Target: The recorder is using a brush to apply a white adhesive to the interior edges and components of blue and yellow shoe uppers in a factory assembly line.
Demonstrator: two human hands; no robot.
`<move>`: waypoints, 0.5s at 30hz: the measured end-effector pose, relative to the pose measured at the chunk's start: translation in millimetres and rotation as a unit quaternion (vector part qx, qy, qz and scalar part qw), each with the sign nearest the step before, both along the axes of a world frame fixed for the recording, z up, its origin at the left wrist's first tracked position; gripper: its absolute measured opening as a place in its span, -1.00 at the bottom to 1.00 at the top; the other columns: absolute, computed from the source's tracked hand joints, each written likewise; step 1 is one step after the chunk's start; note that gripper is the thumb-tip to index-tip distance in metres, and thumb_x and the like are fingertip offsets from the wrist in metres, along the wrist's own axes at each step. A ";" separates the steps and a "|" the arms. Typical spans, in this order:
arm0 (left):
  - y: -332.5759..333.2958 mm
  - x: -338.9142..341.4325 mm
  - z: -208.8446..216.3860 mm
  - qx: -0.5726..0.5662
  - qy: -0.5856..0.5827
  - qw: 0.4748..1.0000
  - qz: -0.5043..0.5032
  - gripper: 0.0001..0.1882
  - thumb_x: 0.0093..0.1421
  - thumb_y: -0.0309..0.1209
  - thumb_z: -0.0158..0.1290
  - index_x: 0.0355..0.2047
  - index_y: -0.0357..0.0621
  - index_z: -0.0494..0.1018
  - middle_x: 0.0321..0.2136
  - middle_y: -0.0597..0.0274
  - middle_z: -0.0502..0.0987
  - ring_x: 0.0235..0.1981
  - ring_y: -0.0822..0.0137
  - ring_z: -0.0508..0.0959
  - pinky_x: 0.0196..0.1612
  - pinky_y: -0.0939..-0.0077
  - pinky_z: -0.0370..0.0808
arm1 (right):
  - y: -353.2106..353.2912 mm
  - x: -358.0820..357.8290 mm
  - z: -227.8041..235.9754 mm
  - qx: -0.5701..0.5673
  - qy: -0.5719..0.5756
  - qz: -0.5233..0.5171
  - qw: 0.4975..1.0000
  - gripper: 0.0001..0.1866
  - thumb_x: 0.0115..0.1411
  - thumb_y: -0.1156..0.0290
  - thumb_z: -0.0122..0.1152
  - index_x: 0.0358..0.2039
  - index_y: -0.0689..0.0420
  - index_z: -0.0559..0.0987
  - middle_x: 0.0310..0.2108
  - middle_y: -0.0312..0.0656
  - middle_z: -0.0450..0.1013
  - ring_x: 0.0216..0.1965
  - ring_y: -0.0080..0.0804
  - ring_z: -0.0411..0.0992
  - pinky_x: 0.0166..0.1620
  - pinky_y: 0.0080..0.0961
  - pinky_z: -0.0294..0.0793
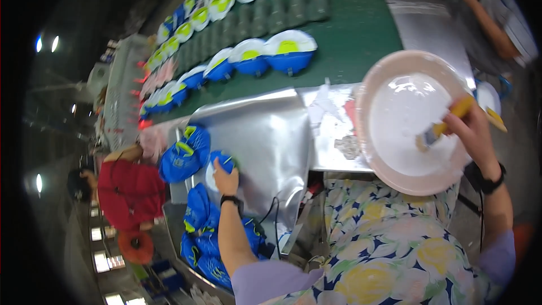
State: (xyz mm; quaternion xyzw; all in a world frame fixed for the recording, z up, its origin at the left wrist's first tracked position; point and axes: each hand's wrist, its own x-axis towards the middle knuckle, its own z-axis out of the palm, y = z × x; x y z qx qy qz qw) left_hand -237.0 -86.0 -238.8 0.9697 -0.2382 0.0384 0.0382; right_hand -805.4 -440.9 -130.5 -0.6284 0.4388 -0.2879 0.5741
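My right hand (473, 130) is closed round the yellow handle of a paintbrush (431, 136). Its bristles hang over white liquid (403, 118) inside a pale pink basin (370, 152). At the left, my left hand (227, 181) grips a blue shoe upper (224, 161) with a white underside, above the edge of a shiny metal sheet (262, 130). More blue shoe uppers with lime-green trim (183, 158) lie just left of this hand. Below it, several others are piled in a bin (212, 251), partly hidden by my forearm.
Rows of blue-and-white shoe uppers (251, 56) and dark grey elongated pieces (276, 11) lie on a green conveyor belt (355, 34). Crumpled scraps (347, 147) sit beside the basin. A person in red (130, 192) is at the left, another person (497, 28) at upper right.
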 end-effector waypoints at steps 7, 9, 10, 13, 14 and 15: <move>-26.9 -22.0 54.1 -0.609 0.466 0.641 0.035 -0.55 0.18 -0.39 0.01 0.09 -0.21 0.34 0.01 0.06 0.52 -0.01 0.13 0.56 0.10 0.27 0.50 | 16.5 63.9 -2.5 -0.096 -0.011 0.130 0.987 -0.79 0.23 0.39 0.30 -0.28 0.23 0.48 -0.44 -0.17 0.53 -0.44 -0.47 0.53 -0.35 -0.53 0.49; -47.8 -66.5 53.5 -0.633 0.564 0.523 0.084 -0.56 0.18 -0.33 0.06 0.07 -0.17 0.34 -0.03 0.02 0.49 0.02 0.05 0.54 0.13 0.02 0.51 | 22.0 67.1 -6.3 -0.174 0.073 0.243 0.952 -0.77 0.18 0.39 0.33 -0.28 0.22 0.47 -0.47 -0.06 0.52 -0.46 -0.24 0.53 -0.34 -0.41 0.48; -45.9 -84.3 42.3 -0.579 0.598 0.540 0.126 -0.55 0.17 -0.34 0.08 0.06 -0.15 0.34 -0.04 0.01 0.49 0.03 0.01 0.53 0.13 -0.04 0.49 | 25.4 67.0 -8.2 -0.178 0.062 0.249 0.950 -0.77 0.18 0.39 0.33 -0.28 0.22 0.47 -0.47 -0.06 0.52 -0.46 -0.24 0.53 -0.34 -0.41 0.48; -24.1 -104.8 1.8 -0.412 0.658 0.589 0.225 -0.49 0.15 -0.31 0.11 0.10 -0.15 0.27 0.07 -0.12 0.37 0.03 -0.12 0.48 0.07 -0.19 0.47 | 27.0 50.8 -11.8 -0.230 0.116 0.236 0.937 -0.75 0.12 0.41 0.37 -0.30 0.22 0.46 -0.46 0.01 0.50 -0.46 -0.10 0.51 -0.34 -0.36 0.46; -13.7 -106.4 -6.9 -0.424 0.603 0.632 0.237 -0.43 0.11 -0.37 0.16 0.13 -0.14 0.28 -0.03 0.00 0.45 -0.02 -0.03 0.50 0.05 -0.04 0.47 | 25.5 49.0 -9.2 -0.204 0.103 0.218 0.949 -0.75 0.12 0.42 0.37 -0.30 0.22 0.47 -0.47 0.00 0.50 -0.46 -0.13 0.51 -0.34 -0.37 0.46; -6.5 -107.8 -24.4 -0.444 0.424 0.781 0.116 -0.36 0.07 -0.42 0.18 0.18 -0.15 0.25 -0.03 -0.03 0.46 0.02 -0.03 0.48 0.09 0.05 0.45 | 26.3 49.0 -0.7 -0.169 0.116 0.199 0.958 -0.75 0.12 0.42 0.37 -0.31 0.23 0.47 -0.46 0.01 0.50 -0.44 -0.14 0.51 -0.34 -0.37 0.45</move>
